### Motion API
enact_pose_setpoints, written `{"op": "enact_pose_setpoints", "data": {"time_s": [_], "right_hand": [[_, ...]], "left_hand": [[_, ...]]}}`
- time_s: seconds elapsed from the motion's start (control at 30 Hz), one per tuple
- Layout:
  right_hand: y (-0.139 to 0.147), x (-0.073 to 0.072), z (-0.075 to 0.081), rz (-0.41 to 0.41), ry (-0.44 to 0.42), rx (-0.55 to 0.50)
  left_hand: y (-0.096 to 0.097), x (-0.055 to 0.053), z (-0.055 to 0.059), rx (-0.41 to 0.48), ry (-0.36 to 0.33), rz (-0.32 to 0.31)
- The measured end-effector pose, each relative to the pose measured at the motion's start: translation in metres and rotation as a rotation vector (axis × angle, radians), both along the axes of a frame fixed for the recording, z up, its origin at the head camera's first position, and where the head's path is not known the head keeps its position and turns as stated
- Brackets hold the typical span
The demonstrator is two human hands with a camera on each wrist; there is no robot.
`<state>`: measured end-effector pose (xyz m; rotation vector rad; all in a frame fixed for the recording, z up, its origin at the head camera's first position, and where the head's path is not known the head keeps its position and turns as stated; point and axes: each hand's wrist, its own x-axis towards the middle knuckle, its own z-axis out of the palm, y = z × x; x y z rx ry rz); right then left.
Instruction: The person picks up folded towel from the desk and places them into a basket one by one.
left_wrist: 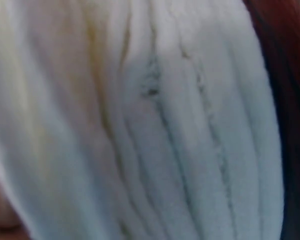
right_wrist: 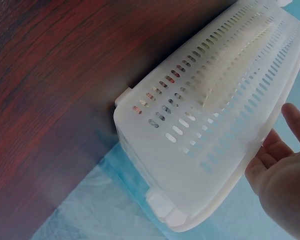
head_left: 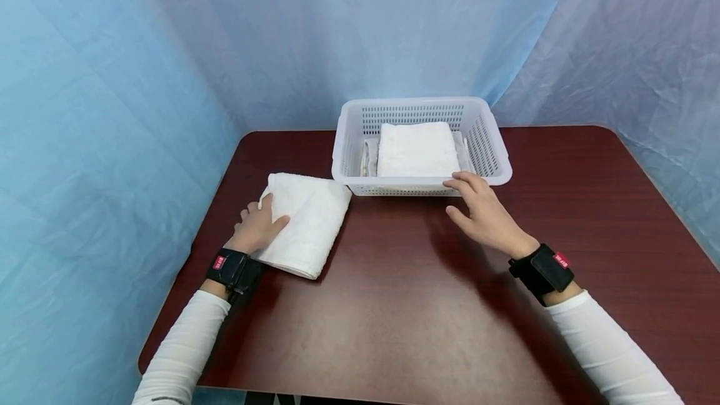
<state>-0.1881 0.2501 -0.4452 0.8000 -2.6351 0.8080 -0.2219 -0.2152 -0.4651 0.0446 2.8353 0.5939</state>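
Observation:
A white folded towel [head_left: 308, 224] lies at the left of the table, just in front of the basket. My left hand [head_left: 257, 227] grips its left edge, thumb on the top face and the other fingers along the side. Stacked layers of the towel [left_wrist: 190, 130] fill the left wrist view, blurred. My right hand [head_left: 485, 214] hovers at the front right rim of a white slotted plastic basket [head_left: 422, 181], fingers spread and holding nothing. From the right wrist, its fingers [right_wrist: 296, 120] appear right at the basket rim [right_wrist: 230, 200].
Inside the basket another white folded towel [head_left: 418, 150] lies on top of greyish folded cloth [head_left: 369, 158]. The dark red wooden table [head_left: 394, 305] has rounded corners. Light blue sheeting [head_left: 281, 36] hangs behind and at both sides.

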Motion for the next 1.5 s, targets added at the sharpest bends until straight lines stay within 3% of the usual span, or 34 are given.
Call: {"op": "enact_pose_setpoints", "data": {"time_s": [1.5], "right_hand": [[0.002,-0.002,-0.001,0.005,0.003,-0.008]], "left_hand": [[0.033,0.022,0.002,-0.042,0.089,-0.065]]}}
